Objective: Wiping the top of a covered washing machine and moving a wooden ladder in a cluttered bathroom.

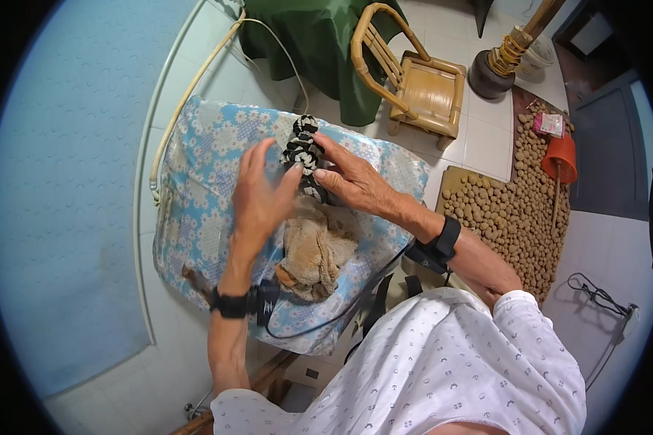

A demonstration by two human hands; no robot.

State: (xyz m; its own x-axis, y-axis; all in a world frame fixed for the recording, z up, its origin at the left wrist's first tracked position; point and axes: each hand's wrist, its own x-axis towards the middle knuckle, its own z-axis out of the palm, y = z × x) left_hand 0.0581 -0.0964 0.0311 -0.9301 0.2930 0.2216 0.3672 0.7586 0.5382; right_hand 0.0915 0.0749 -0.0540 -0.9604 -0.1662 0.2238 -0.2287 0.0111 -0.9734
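Observation:
A knotted black-and-white braided fabric strip [303,149] lies on a table covered with a blue floral plastic cloth [207,157]. My left hand [264,190], blurred, is at the strip's left side with fingers spread; its thumb tip is close to the strip, and I cannot tell whether it touches. At the right side, my right hand [353,176] has its index finger and thumb against the strip's edge; a firm grip on it is not visible. Just below the strip is a crumpled tan terry towel [315,250], partly overlapping the strip's lower end.
A pale hose [190,92] curves along the left wall. Beyond the table stand a green-draped table [315,49] and a bamboo chair [427,89]. To the right, many potatoes [500,217] cover the floor beside an orange bucket [563,160]. A black cable [310,335] crosses the near table edge.

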